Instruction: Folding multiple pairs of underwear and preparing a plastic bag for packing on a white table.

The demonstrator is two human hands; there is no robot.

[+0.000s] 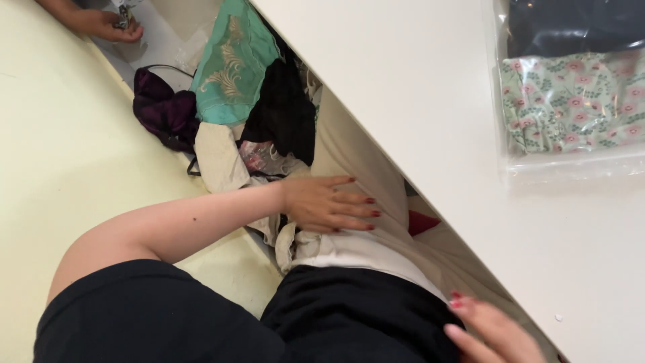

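Your right hand (494,333) sits at the bottom edge beside the white table (430,101), fingers loosely spread, holding nothing. Your left hand (326,204) lies flat, fingers together, pressing the cream cloth (349,148) in the pile below the table edge. Beyond lie a teal embroidered fabric (232,64) and a purple garment (161,111).
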